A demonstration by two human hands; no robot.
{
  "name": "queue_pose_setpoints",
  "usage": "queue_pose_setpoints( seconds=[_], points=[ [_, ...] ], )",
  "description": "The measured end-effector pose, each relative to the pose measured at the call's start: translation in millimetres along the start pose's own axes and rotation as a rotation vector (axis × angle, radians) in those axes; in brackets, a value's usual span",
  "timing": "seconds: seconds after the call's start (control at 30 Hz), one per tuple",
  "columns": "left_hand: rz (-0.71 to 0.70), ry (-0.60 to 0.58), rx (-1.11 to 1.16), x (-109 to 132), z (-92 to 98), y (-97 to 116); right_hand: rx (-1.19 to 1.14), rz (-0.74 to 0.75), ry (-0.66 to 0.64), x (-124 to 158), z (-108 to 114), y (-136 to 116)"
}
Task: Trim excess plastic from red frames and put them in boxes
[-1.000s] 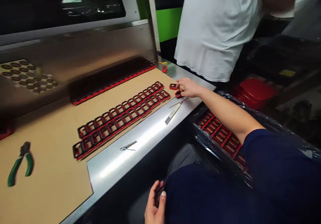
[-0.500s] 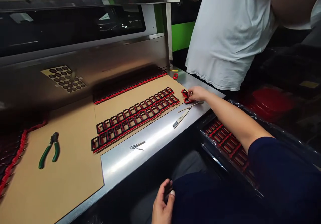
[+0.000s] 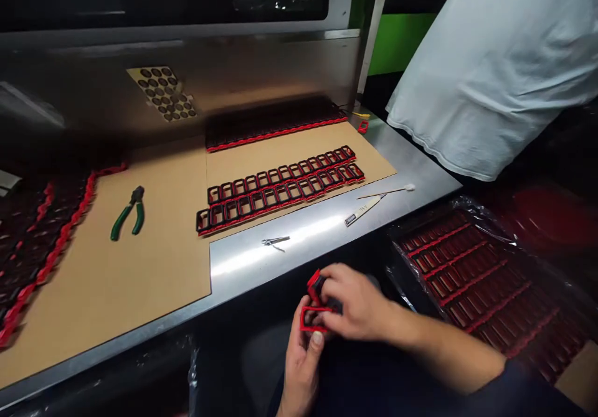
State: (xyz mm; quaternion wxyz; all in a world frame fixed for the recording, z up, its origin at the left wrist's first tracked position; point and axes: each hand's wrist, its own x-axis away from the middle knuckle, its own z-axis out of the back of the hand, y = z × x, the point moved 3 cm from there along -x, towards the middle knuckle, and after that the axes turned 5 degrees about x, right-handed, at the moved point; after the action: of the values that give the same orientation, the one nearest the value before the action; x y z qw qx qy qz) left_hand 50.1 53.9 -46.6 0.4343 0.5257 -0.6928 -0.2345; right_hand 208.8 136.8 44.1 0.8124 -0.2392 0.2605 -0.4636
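Above my lap, my right hand [image 3: 348, 301] grips small red-and-black plastic frames. One rectangular frame [image 3: 303, 318] faces me with its red rim; a second frame [image 3: 314, 278] sticks up tilted just above it, partly hidden by my right fingers. My left hand [image 3: 301, 358] is curled under the lower frame, its thumb near the bottom edge and its fingers behind. Two rows of similar frames [image 3: 280, 192] lie on the brown board [image 3: 163, 286] on the bench. A white-handled craft knife [image 3: 362, 212] and a cotton swab [image 3: 408, 187] lie nearest my hands on the metal edge.
Green-handled pliers [image 3: 128, 213] and small tweezers [image 3: 275, 241] lie on the bench. Dark red-edged frames [image 3: 51, 261] cover the left side. At right, a plastic-lined box [image 3: 448, 267] holds rows of frames. A person in a white shirt [image 3: 504, 74] stands behind the bench.
My right hand has come back from the bench's right end to my left hand, bringing the red-and-black frames lifted from there. My left hand now meets them. The view has tilted down.
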Motion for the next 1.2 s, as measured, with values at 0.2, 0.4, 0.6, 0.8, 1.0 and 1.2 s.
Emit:
queue_pose_setpoints(
  seconds=[0.2,0.4,0.6,0.8,1.0,1.2],
  points=[
    [0.242,0.072,0.114,15,10.9,3,-0.034,-0.136,-0.218,30,-69,-11],
    [0.255,0.082,0.168,12,16.3,9,-0.295,-0.297,-0.379,29,-56,-7],
    [0.046,0.021,-0.084,17,24.1,22,-0.450,-0.296,-0.830,22,-42,-6],
    [-0.208,-0.106,-0.708,26,15.9,41,-0.525,-0.228,-0.754,18,-44,0],
    [-0.401,-0.135,-0.792,36,7.4,50,-1.043,-0.485,-0.571,31,-62,6],
    [-0.444,-0.114,-0.832,35,7.7,50,-1.296,-0.718,-0.374,37,-72,9]
  ],
)
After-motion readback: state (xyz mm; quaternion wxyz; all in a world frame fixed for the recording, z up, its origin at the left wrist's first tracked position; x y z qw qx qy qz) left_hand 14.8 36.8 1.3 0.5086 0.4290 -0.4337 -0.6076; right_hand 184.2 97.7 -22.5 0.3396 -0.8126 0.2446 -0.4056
